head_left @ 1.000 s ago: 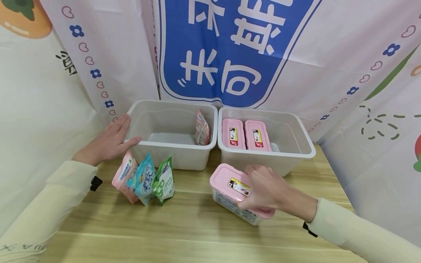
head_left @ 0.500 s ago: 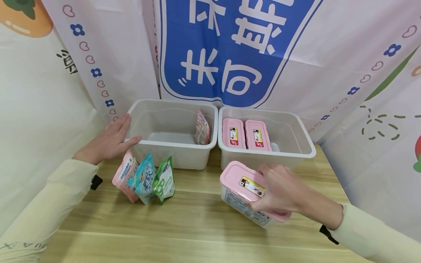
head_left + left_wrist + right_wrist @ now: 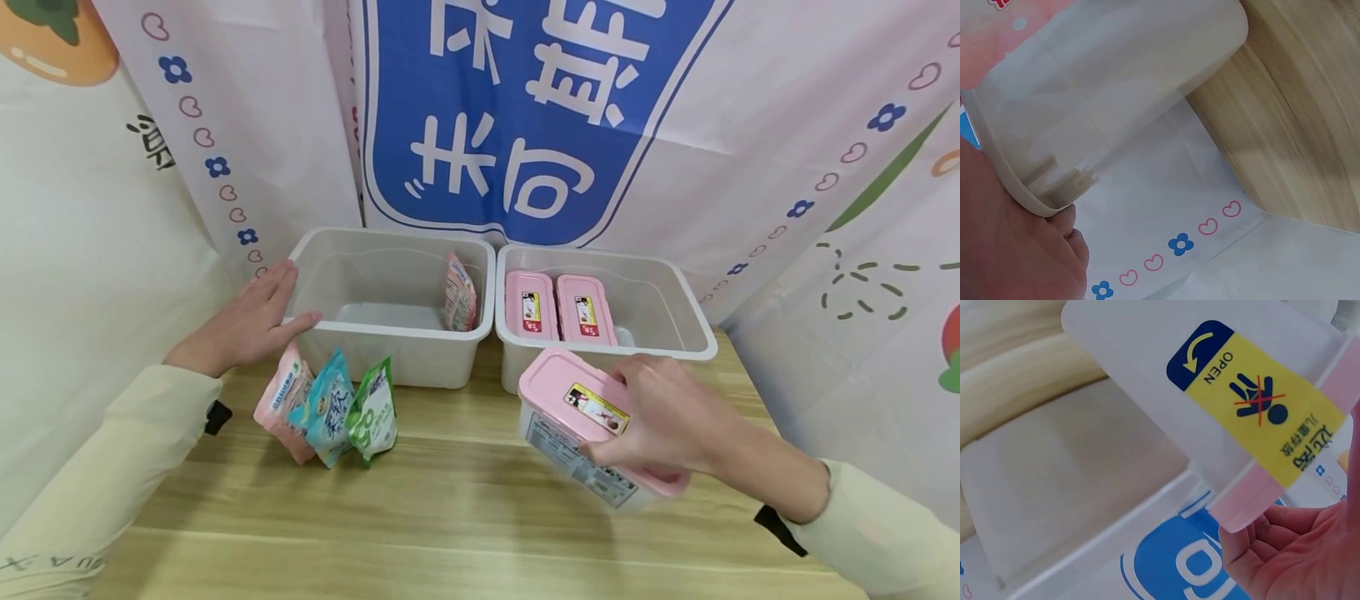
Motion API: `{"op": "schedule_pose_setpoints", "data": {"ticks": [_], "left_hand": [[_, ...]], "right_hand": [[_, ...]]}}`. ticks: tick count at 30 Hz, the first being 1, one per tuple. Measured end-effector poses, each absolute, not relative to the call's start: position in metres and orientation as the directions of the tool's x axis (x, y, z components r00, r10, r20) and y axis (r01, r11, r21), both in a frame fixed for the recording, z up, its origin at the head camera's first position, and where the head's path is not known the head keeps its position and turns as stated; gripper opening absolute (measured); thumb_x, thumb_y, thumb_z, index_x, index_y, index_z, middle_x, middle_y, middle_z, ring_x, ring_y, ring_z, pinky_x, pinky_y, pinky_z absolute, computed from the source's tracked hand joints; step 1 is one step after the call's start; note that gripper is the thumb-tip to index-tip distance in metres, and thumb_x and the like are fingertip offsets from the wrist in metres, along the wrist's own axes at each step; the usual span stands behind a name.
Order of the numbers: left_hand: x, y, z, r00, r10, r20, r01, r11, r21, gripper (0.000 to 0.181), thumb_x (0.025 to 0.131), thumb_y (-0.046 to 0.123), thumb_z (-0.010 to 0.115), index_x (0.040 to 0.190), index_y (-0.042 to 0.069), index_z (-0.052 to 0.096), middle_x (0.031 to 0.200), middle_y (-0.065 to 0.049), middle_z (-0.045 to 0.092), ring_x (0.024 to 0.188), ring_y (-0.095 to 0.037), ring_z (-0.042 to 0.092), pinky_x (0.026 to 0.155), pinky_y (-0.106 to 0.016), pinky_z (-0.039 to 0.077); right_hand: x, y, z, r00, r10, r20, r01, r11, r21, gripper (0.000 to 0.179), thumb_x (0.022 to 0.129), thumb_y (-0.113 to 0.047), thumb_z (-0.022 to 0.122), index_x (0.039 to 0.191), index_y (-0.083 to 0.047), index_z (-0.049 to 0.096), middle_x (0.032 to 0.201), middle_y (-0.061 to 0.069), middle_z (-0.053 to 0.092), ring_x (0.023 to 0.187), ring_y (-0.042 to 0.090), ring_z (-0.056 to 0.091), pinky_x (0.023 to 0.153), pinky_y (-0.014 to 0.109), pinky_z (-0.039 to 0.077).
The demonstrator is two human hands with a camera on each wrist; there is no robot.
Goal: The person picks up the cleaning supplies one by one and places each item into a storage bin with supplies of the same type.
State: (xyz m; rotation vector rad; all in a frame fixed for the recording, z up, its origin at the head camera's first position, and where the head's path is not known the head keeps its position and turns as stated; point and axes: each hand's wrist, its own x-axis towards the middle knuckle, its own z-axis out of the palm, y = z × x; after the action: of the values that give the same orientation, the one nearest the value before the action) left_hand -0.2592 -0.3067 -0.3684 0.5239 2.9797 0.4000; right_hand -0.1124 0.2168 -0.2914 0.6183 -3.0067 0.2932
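My right hand [image 3: 663, 412] grips a clear plastic box with a pink lid [image 3: 573, 396] from above, thumb on the near side and fingers over the far side. The box is tilted, in front of the right bin. In the right wrist view a yellow "OPEN" sticker [image 3: 1260, 400] shows on its end. My left hand [image 3: 243, 321] rests on the near left corner of the left bin [image 3: 390, 333], thumb along the front rim and fingers along the side rim. In the left wrist view the palm [image 3: 1016, 244] lies against that rim. Two pink-lidded boxes [image 3: 585, 308] stand in the right bin [image 3: 607, 354].
A pink pouch [image 3: 461, 296] leans inside the left bin. In front of that bin stand a pink pouch [image 3: 288, 408], a blue pouch [image 3: 328, 412] and a green pouch [image 3: 373, 417] on the wooden table [image 3: 420, 525]. Printed cloth [image 3: 630, 183] hangs behind the bins.
My right hand has carried the pink-lidded box to the right and up, and its tilt has grown. The left hand, bins and pouches have stayed put.
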Motion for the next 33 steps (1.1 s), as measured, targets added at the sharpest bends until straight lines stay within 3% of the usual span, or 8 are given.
{"op": "schedule_pose_setpoints", "data": {"ticks": [7, 13, 19, 25, 33], "left_hand": [[-0.259, -0.308, -0.369, -0.938, 0.344, -0.045, 0.319, 0.906, 0.278, 0.096, 0.109, 0.058, 0.038, 0.165, -0.007, -0.007, 0.174, -0.029, -0.011, 0.163, -0.05, -0.005, 0.131, -0.068, 0.0], [-0.258, -0.308, -0.368, -0.938, 0.344, -0.045, 0.318, 0.904, 0.287, 0.096, 0.109, 0.057, 0.038, 0.165, -0.006, -0.008, 0.174, -0.029, -0.011, 0.163, -0.05, -0.005, 0.131, -0.068, -0.001], [-0.258, -0.308, -0.368, -0.938, 0.344, -0.05, 0.316, 0.904, 0.287, 0.096, 0.109, 0.058, 0.038, 0.165, -0.006, -0.007, 0.175, -0.028, -0.011, 0.163, -0.049, -0.005, 0.131, -0.067, 0.0], [-0.259, -0.308, -0.369, -0.939, 0.34, -0.05, 0.313, 0.907, 0.281, 0.097, 0.109, 0.059, 0.038, 0.165, -0.005, -0.007, 0.175, -0.027, -0.011, 0.163, -0.049, -0.005, 0.132, -0.067, 0.0], [-0.259, -0.308, -0.369, -0.938, 0.343, -0.046, 0.318, 0.907, 0.277, 0.096, 0.109, 0.059, 0.038, 0.165, -0.006, -0.006, 0.175, -0.028, -0.01, 0.163, -0.05, -0.004, 0.132, -0.067, 0.0]], "right_hand": [[-0.117, 0.221, -0.27, -0.935, -0.344, 0.085, -0.353, 0.923, -0.153, 0.064, 0.065, -0.06, 0.088, 0.096, -0.008, 0.069, 0.07, -0.004, 0.056, 0.058, 0.008, 0.051, 0.048, 0.023, 0.035], [-0.122, 0.225, -0.258, -0.941, -0.321, 0.107, -0.334, 0.934, -0.129, 0.054, 0.067, -0.059, 0.087, 0.082, -0.013, 0.065, 0.062, -0.004, 0.054, 0.052, 0.009, 0.05, 0.046, 0.025, 0.034], [-0.127, 0.227, -0.247, -0.961, -0.267, 0.065, -0.274, 0.949, -0.152, 0.064, 0.069, -0.06, 0.087, 0.095, -0.004, 0.071, 0.068, 0.0, 0.065, 0.055, 0.012, 0.058, 0.045, 0.025, 0.045], [-0.131, 0.231, -0.234, -0.975, -0.22, 0.022, -0.221, 0.962, -0.159, 0.075, 0.073, -0.064, 0.086, 0.107, 0.001, 0.068, 0.074, 0.005, 0.068, 0.056, 0.014, 0.06, 0.043, 0.023, 0.047], [-0.137, 0.238, -0.221, -0.983, -0.186, 0.001, -0.184, 0.968, -0.169, 0.074, 0.078, -0.063, 0.084, 0.107, 0.003, 0.066, 0.079, 0.01, 0.07, 0.055, 0.015, 0.062, 0.044, 0.023, 0.049]]}}
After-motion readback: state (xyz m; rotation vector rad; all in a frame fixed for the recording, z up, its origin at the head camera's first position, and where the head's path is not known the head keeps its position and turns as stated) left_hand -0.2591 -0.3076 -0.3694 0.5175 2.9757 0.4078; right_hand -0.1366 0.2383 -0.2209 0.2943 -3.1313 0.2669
